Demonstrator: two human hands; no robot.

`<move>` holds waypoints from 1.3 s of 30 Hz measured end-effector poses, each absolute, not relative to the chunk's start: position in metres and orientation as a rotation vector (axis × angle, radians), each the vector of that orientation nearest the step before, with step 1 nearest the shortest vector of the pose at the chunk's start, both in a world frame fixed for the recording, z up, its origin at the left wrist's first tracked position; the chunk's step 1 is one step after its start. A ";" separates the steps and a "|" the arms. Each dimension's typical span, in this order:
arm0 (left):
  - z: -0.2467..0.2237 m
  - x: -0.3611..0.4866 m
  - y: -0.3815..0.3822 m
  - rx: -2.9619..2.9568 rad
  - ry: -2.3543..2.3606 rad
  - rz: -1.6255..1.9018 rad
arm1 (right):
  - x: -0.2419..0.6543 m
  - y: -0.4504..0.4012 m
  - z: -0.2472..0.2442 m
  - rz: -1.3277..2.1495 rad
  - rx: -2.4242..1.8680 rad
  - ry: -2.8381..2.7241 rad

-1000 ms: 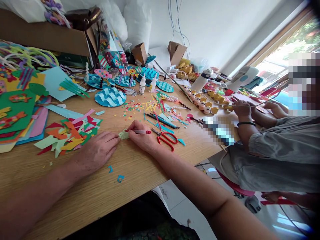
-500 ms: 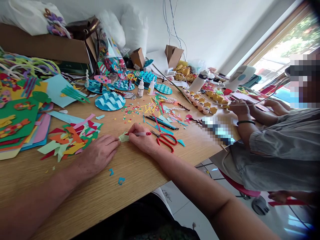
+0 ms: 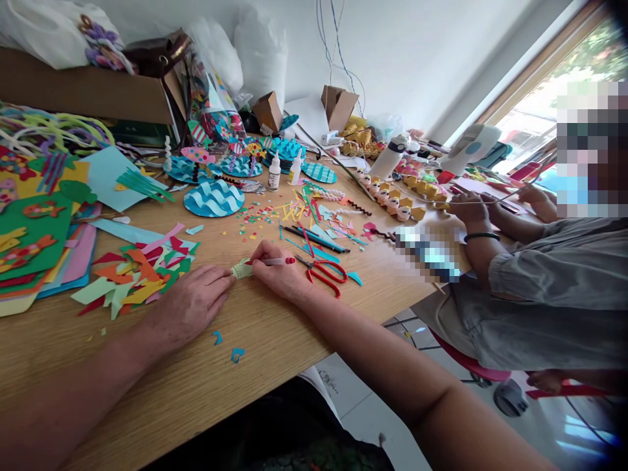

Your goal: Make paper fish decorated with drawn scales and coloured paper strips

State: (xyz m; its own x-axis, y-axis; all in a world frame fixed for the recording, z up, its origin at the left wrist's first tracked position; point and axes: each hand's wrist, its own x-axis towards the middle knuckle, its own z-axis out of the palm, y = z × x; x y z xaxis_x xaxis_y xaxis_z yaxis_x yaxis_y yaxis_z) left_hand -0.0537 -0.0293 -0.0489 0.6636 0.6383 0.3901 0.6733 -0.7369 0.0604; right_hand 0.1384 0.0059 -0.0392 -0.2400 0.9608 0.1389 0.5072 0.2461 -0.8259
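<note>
My right hand (image 3: 279, 271) is closed around a red marker (image 3: 280, 261) with a white barrel. The marker's front end lies over a small pale green paper piece (image 3: 241, 269) that carries dark marks. My left hand (image 3: 199, 297) rests flat on the table, fingers stretched out, its fingertips at the left edge of that paper. Just right of my right hand lie red-handled scissors (image 3: 330, 269). Coloured paper scraps (image 3: 135, 278) are heaped beyond my left hand, and two blue snippets (image 3: 238, 354) lie nearer me.
Glue bottles (image 3: 274, 171) stand behind scattered confetti, beside a blue wavy-patterned disc (image 3: 214, 198). Dark pens (image 3: 318, 239) lie beyond the scissors. Stacked coloured sheets (image 3: 73, 258) fill the left. At right, another person's hands (image 3: 468, 209) work near egg-carton figures (image 3: 392, 199).
The view has shifted very slightly. Both my hands, the marker and the green paper keep nearly the same places.
</note>
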 end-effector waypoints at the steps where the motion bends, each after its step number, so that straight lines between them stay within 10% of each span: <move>1: -0.048 -0.054 -0.029 -2.779 -1.099 -0.602 | 0.138 0.006 -0.039 0.864 -1.349 -1.854; 39: -0.047 -0.054 -0.030 -2.806 -1.119 -0.562 | 0.140 0.007 -0.040 0.905 -1.367 -1.793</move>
State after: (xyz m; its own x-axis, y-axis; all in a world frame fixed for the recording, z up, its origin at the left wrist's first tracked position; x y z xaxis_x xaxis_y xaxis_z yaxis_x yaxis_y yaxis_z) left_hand -0.0540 -0.0296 -0.0473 0.6685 0.6515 0.3586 0.6767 -0.7329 0.0700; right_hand 0.1398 0.0075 -0.0404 -0.2006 0.9731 0.1136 0.4865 0.1996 -0.8506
